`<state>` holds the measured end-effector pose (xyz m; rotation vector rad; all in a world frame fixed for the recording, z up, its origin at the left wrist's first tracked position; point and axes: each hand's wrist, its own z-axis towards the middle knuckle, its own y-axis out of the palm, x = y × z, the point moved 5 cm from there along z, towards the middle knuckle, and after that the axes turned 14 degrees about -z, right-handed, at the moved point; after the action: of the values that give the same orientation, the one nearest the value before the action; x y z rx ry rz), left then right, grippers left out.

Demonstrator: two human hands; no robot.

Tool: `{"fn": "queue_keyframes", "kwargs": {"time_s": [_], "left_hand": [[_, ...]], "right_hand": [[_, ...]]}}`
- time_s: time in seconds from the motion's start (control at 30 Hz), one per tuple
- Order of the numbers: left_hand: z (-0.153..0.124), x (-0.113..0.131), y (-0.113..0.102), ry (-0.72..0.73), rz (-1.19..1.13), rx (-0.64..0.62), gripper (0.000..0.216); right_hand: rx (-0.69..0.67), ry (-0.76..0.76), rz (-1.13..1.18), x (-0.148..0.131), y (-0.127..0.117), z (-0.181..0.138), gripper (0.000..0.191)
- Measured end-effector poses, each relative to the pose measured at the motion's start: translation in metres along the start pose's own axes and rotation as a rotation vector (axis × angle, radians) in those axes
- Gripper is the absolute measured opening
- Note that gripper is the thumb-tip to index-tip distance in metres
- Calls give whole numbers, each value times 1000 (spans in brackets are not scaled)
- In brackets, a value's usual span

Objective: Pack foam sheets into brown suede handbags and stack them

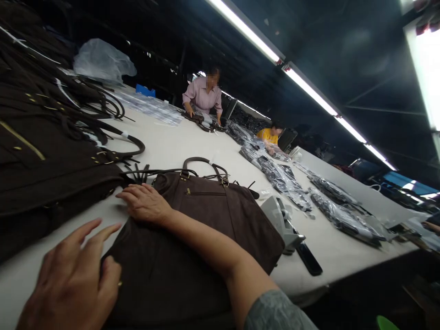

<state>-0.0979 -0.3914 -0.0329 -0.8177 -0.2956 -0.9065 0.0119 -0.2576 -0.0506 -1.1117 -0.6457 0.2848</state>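
Note:
A dark brown handbag [220,220] lies flat in front of me, its two looped handles [203,160] pointing away across the table. My right hand [147,204] reaches over the bag and rests on its upper left corner, fingers stretched out and close to the dark straps [140,173]. At the lower left, my left hand [74,275] is raised with fingers apart beside the bag's left edge. Nothing shows in its grasp, and it is slightly blurred. Left of both hands is a pile of similar brown bags [51,151] with handles and gold zips.
A grey-white device [280,222] and a black phone-like object [309,259] sit right of the bag. Plastic-wrapped bags [278,176] line the table [161,140]. One person [202,94] handles a bag across the table; another in yellow [270,135] is farther right. Clear plastic [103,59] lies behind.

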Motion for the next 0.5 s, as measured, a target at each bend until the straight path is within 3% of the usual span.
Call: {"fn": "queue_keyframes", "kwargs": {"time_s": [0.07,0.13,0.23,0.33,0.43,0.5], "left_hand": [[17,20,9,89,102,-44,45],[24,26,25,50,227,-144,51],[17,14,42,-90,266,-268,49],[4,-2,41,-203,161,-266,47],[0,-11,37,-271,85,-238,46],[0,-14,37,-280,47,-222,46]], "right_hand": [[2,-15,29,0,2,4,36],[-6,-47,90,3,2,7,39],[37,-64,232,22,-12,6,38],[83,13,281,68,-32,0,29],[-52,-46,238,107,-34,-1,39],[-155,-137,207,117,-25,2,41]]}}
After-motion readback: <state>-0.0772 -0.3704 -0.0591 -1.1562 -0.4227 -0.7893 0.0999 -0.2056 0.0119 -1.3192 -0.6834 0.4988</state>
